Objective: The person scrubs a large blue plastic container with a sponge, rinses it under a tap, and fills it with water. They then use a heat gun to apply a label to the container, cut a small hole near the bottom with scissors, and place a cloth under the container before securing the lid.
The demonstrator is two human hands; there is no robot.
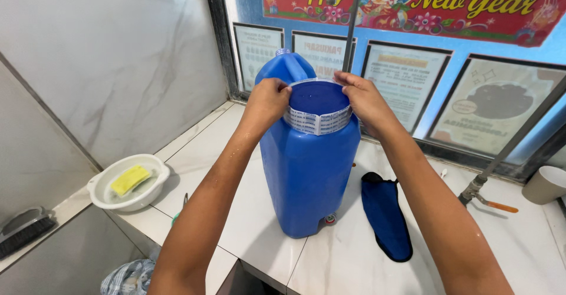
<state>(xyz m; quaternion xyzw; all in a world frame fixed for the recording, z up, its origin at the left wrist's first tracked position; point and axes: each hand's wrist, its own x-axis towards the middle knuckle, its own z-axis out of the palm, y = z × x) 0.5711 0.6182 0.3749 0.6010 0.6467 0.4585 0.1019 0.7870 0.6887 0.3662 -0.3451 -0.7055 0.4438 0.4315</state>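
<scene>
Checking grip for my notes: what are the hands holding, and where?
Both hands, left and right, pinch the white printed seal band around the blue plastic water jug's wide mouth.

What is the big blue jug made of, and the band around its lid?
The big blue jug looks like hard plastic: smooth, slightly shiny, evenly coloured. The band around its blue lid seems a thin plastic film; it wrinkles and bends where the left hand and right hand pinch it.

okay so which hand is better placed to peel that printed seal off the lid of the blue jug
Probably the right hand: its fingertips pinch the seal band at the lid's rim, while the left hand braces the other side.
</scene>
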